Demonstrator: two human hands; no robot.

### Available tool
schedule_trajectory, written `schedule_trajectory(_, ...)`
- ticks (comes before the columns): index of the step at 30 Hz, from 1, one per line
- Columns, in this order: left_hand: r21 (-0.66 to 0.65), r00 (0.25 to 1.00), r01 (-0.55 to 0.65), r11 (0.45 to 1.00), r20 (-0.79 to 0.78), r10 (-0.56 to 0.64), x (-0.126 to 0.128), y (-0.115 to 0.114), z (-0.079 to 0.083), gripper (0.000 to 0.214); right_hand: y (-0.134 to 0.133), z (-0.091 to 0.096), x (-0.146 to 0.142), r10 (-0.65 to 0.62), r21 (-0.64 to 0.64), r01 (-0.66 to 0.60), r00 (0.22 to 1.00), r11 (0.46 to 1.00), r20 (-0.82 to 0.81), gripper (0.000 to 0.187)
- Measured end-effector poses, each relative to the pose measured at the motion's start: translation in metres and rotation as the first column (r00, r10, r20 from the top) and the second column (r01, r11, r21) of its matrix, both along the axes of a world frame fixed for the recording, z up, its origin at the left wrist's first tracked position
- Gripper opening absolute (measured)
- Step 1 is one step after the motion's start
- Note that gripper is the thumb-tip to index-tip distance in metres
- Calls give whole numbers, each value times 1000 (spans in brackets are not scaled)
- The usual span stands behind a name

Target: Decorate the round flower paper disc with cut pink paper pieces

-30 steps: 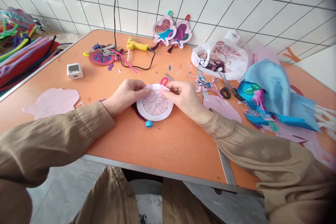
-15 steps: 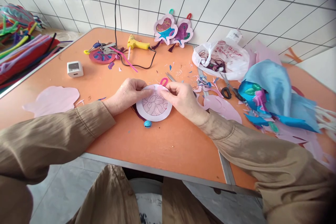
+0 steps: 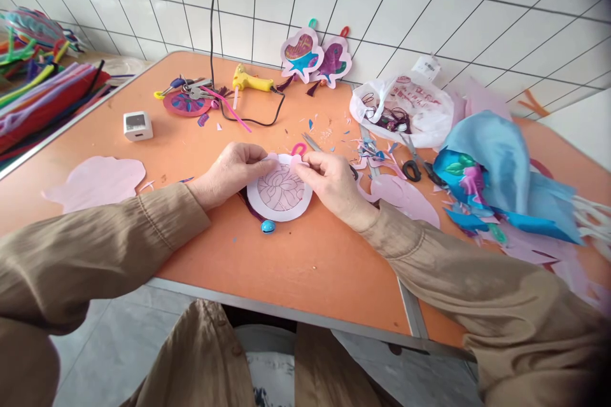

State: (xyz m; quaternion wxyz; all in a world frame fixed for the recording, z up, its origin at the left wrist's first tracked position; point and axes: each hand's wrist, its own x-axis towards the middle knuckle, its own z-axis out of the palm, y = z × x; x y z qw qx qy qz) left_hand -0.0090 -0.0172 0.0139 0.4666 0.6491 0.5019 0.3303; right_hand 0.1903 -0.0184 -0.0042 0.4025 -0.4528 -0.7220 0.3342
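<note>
Now both hands pin a paper disc (image 3: pixel 280 194) flat near the middle of the orange table (image 3: pixel 305 267).
Blue cloth (image 3: pixel 496 165) is heaped well off to the right, with scissors (image 3: pixel 415 168) nearer. The disc bears a flower outline. The left hand (image 3: pixel 229 172) pinches its upper left edge and the right hand (image 3: pixel 334 181) its top, fingertips closed on the paper just under a pink loop (image 3: pixel 299 149). A blue bead (image 3: pixel 268 226) sits at its lower rim. The work looks like fixing that top edge; thin paper calls for a light, steady pinch.
</note>
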Motion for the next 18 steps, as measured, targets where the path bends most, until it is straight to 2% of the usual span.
schedule_trajectory(4, 15, 1000, 0, 1000, -16, 0, -1, 0, 1, 36, -2, -2, 1, -11, 2, 11, 999, 1000, -33, 40)
schedule_trajectory(9, 17, 1000, -12, 1000, -22, 13, -4, 1, -2, 32, 0, -7, 2, -63, -33, 59, 992, 998, -110, 22)
schedule_trajectory(13, 9, 999, -42, 999, 8, 42, -4, 3, -3, 30, 3, -9, 5, -110, -18, 108, 986, 994, -129, 22)
schedule_trajectory(18, 43, 996, -76, 996, -46, 78, -3, 2, -1, 28, 5, -4, 10, -158, 135, 169, 983, 976, -89, 15)
